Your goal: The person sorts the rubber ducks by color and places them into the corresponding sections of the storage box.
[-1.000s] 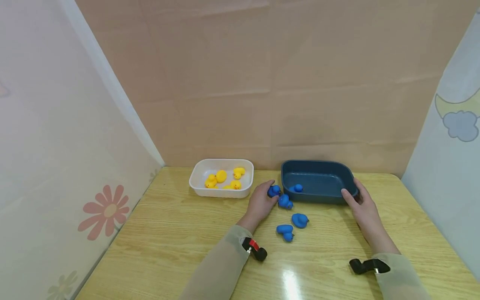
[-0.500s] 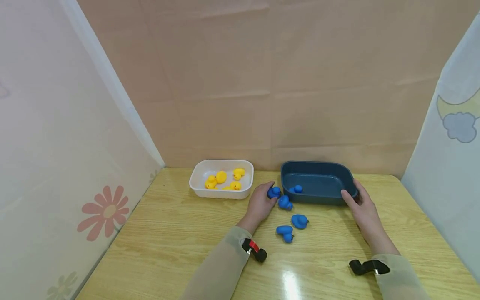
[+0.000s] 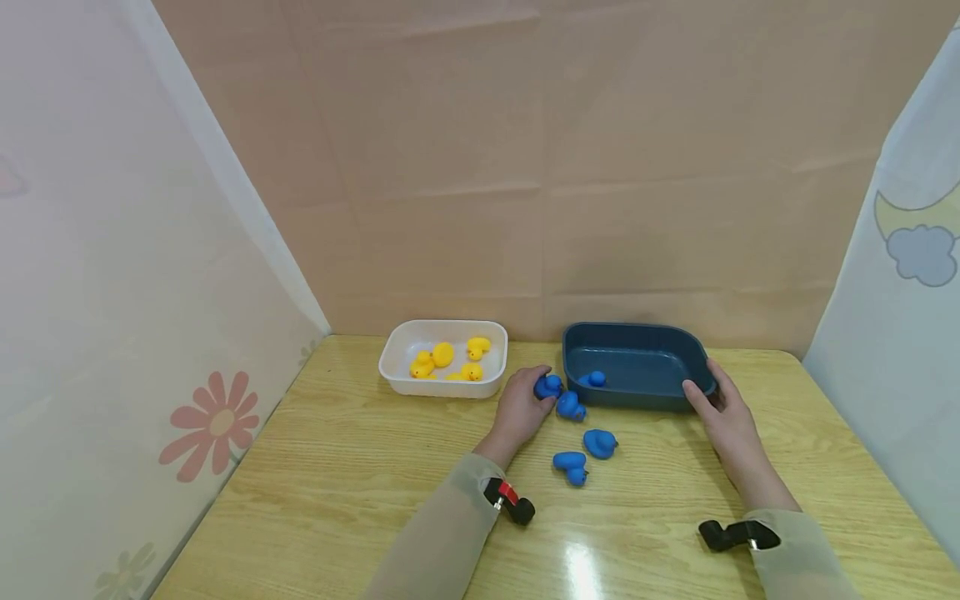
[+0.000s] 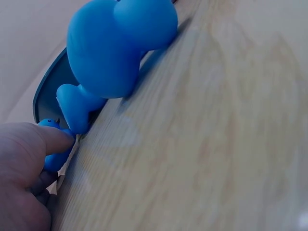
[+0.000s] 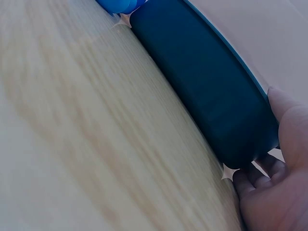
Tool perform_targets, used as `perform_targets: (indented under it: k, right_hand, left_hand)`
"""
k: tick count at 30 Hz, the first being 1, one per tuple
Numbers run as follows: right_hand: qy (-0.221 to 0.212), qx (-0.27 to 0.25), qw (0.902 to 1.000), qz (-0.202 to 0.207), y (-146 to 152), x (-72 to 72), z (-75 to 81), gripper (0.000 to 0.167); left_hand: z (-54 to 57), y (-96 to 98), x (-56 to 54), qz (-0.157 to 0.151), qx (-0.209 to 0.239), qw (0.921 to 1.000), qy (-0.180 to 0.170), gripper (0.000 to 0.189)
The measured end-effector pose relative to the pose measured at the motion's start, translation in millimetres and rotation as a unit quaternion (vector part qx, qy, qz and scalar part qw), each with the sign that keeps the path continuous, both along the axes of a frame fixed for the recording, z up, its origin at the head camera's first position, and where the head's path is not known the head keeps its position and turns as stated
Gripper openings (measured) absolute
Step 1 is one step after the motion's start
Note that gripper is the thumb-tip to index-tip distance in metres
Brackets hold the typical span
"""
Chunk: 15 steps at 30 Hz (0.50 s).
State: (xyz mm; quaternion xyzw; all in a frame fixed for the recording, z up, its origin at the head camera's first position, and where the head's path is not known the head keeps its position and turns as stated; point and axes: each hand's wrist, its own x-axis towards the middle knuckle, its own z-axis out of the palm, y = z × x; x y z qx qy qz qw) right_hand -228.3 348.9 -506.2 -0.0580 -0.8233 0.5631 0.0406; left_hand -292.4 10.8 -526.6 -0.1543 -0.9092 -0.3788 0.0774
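Observation:
My left hand (image 3: 521,406) pinches a blue rubber duck (image 3: 549,385) between thumb and fingers, close to the table beside the dark blue tray's left end. In the left wrist view the thumb lies against this duck (image 4: 58,159). Another blue duck (image 3: 571,406) sits right by it, at the tray's front left corner. My right hand (image 3: 723,408) grips the right end of the dark blue tray (image 3: 637,398), thumb at the rim and fingers around the outer wall. Inside the tray, one blue duck (image 3: 595,378) lies near the left front.
Two more blue ducks, one (image 3: 600,443) nearer the tray and one (image 3: 572,467) closer to me, lie on the wooden table (image 3: 337,467). A white tray (image 3: 442,387) with several yellow ducks (image 3: 443,354) stands at the back left. A brown paper-like wall (image 3: 450,167) rises behind.

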Motion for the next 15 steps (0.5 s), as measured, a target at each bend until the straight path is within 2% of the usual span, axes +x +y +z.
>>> perform_targets:
  k: [15]
  right_hand:
    - [-0.003, 0.008, 1.0000, -0.004, 1.5, -0.3, -1.1, 0.091]
  left_hand:
    - [4.0, -1.4, 8.5, 0.011, 0.082, 0.9965, -0.016, 0.052]
